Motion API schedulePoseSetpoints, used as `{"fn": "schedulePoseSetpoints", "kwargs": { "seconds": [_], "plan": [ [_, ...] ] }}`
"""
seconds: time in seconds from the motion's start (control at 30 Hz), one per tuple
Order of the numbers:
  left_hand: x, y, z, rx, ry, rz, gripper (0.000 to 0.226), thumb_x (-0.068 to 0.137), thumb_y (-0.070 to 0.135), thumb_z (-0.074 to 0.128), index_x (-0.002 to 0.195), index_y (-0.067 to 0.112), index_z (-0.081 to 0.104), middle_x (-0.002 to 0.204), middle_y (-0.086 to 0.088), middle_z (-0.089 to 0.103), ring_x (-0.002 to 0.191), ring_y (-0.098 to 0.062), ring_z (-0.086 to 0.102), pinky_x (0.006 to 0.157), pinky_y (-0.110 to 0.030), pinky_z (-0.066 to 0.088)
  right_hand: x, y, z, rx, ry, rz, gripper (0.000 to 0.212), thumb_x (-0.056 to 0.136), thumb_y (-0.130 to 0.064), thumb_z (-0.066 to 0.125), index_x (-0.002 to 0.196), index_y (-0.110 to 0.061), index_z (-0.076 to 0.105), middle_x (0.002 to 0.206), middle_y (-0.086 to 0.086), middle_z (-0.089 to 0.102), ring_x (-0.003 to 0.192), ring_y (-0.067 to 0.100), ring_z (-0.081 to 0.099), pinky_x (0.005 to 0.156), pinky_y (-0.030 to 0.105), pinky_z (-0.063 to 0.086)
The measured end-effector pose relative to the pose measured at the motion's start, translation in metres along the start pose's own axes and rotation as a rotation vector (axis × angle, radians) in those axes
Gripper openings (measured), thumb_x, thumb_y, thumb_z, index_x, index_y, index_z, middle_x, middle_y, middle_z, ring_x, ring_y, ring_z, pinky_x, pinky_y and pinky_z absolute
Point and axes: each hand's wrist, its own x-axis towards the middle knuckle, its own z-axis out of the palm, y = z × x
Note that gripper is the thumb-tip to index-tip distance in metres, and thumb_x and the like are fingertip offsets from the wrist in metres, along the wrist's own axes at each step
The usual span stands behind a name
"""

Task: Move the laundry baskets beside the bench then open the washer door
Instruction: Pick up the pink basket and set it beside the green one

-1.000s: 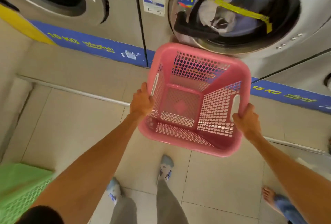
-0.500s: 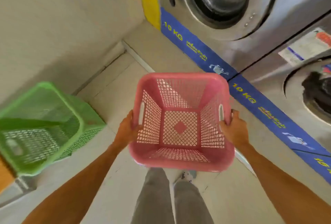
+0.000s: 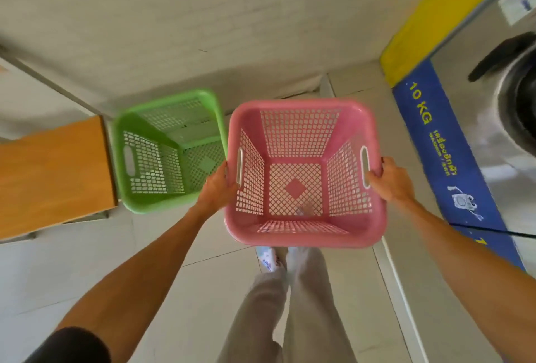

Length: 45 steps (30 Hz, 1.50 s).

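I hold an empty pink laundry basket (image 3: 301, 235) in the air in front of me. My left hand (image 3: 217, 188) grips its left rim by the handle slot and my right hand (image 3: 390, 178) grips the right rim. An empty green laundry basket (image 3: 145, 200) stands on the floor just left of the pink one, against the end of the wooden bench (image 3: 52, 174). At the far right edge a washer door (image 3: 519, 107) with a dark handle shows only in part.
A light brick wall (image 3: 203, 14) runs across ahead. A blue and yellow "10 KG" strip (image 3: 443, 142) lines the washer base on the right. My legs and feet (image 3: 290, 290) stand on the tiled floor below the basket.
The view has swung left from the washers toward the wall corner. The pink basket has come with me and now hangs beside the green basket, with the bench in sight.
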Motion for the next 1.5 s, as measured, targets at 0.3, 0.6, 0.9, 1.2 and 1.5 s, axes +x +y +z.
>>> {"fn": "schedulePoseSetpoints", "kwargs": {
  "seconds": [0.3,0.6,0.9,1.2,1.5],
  "plan": [
    [0.086,0.023,-0.012,-0.152,-0.017,-0.081,0.062,0.093,0.019,0.06,0.147,0.006,0.033,0.116,-0.008,0.065,0.093,-0.026,0.067,0.081,-0.045,0.059,0.12,-0.063,-0.015,-0.033,-0.091,0.008,0.044,0.087,-0.027,0.06,0.122,-0.003,0.05,0.106,0.022,0.067,0.084,0.039,0.063,0.071,0.043,0.054],
    [0.185,0.035,0.02,-0.368,-0.108,-0.242,0.082,0.087,0.024,0.07,0.152,0.013,0.021,0.122,-0.004,0.061,0.098,-0.022,0.066,0.083,-0.037,0.051,0.252,-0.08,0.014,0.019,-0.305,0.15,0.041,0.081,-0.012,0.065,0.122,-0.005,0.061,0.106,0.017,0.07,0.069,0.025,0.066,0.048,0.025,0.048],
    [0.219,0.028,0.045,-0.469,-0.081,-0.301,0.102,0.079,0.042,0.077,0.153,0.014,0.013,0.141,-0.008,0.049,0.122,-0.026,0.054,0.101,-0.045,0.047,0.319,-0.079,0.046,0.128,-0.394,0.208,0.056,0.067,-0.02,0.065,0.121,-0.008,0.061,0.099,0.012,0.072,0.083,0.032,0.073,0.076,0.048,0.062],
    [0.212,0.03,0.042,-0.462,-0.117,-0.302,0.097,0.086,0.027,0.075,0.153,0.008,0.008,0.13,-0.004,0.052,0.116,-0.019,0.054,0.104,-0.04,0.044,0.301,-0.102,0.042,0.046,-0.25,0.191,0.053,0.074,-0.022,0.07,0.121,-0.006,0.051,0.102,0.011,0.065,0.076,0.028,0.068,0.052,0.03,0.054],
    [0.174,0.005,-0.03,-0.466,0.032,-0.278,0.104,0.075,0.047,0.072,0.155,0.028,0.007,0.155,-0.02,0.029,0.135,-0.038,0.044,0.105,-0.057,0.044,0.22,-0.231,0.06,-0.1,-0.092,-0.138,0.069,0.075,-0.024,0.074,0.134,-0.001,0.046,0.129,0.02,0.056,0.114,0.038,0.059,0.09,0.042,0.051]
  ]
}}
